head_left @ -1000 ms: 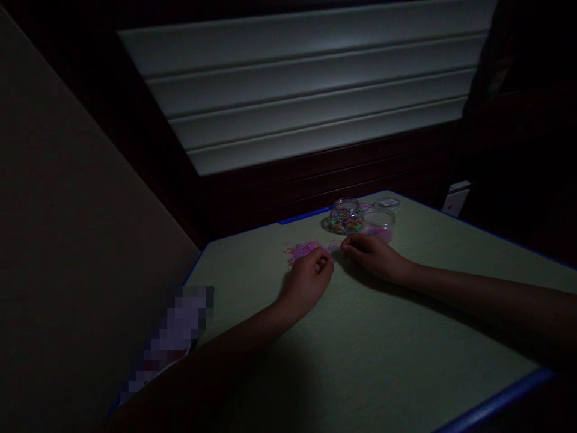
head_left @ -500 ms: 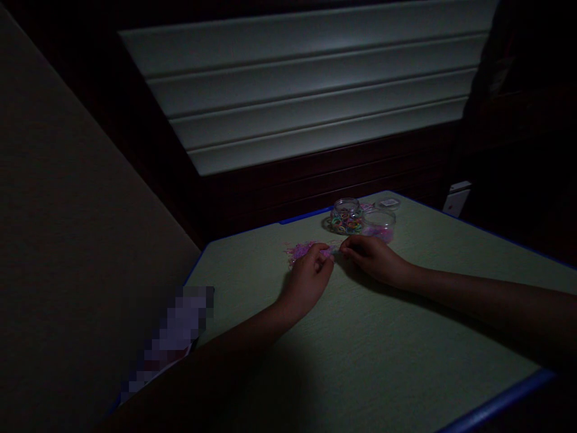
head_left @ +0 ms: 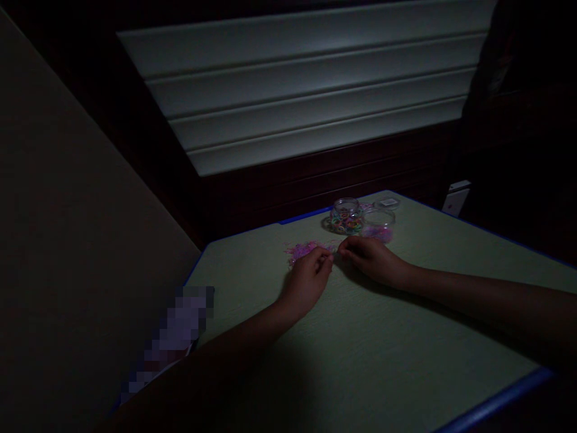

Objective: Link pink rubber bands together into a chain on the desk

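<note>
My left hand [head_left: 309, 278] is over the near right side of a loose pile of small pink and purple pieces [head_left: 300, 249], its fingertips closed in a pinch. Just to its right, my right hand [head_left: 373, 257] is also pinched, its fingertips a short gap away from the left ones. Whatever either hand holds is too small and dark to make out. Behind the hands stands a clear jar [head_left: 346, 218] of small multicoloured rings, which look like elastic bands. Beside it, a clear round tub [head_left: 378, 227] holds pink pieces.
A pale green table [head_left: 383, 355] with blue edging carries everything. At its far corner lies a clear lid [head_left: 388, 204] with a label. A blurred-out flat item [head_left: 174, 337] sits along the left edge. White slatted panels [head_left: 315, 84] rise behind, and the room is dim.
My left index finger has come down towards the thumb, closing the gap between them. My right hand has shifted very slightly left. The jar and tub stay in place.
</note>
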{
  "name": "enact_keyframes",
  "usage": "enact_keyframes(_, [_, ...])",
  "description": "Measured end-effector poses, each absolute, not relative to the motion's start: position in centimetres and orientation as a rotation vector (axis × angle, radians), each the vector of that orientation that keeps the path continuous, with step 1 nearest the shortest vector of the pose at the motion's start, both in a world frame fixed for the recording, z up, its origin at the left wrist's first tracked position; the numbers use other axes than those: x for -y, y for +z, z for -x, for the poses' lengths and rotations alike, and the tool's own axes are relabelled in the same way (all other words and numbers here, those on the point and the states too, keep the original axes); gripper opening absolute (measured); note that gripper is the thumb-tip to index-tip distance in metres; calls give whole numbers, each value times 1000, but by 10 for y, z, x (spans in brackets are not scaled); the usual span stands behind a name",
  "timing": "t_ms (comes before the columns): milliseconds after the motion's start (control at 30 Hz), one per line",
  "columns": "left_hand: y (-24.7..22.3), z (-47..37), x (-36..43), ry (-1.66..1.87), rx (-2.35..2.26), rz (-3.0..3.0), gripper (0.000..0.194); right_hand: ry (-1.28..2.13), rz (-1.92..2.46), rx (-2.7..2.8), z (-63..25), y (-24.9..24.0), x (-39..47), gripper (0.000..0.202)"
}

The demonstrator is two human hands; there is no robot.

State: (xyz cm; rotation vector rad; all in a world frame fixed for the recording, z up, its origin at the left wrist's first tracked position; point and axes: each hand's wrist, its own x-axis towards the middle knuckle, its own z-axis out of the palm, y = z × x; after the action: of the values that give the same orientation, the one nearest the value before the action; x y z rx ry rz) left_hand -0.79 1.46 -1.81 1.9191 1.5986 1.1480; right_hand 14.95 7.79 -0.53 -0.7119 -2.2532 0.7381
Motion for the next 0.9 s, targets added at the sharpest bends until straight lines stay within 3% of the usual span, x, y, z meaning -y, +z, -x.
enact_keyframes(900, [-24,11,-17,1117,-1663,-1967,17,760,728,2280,-150,-6,-79,21])
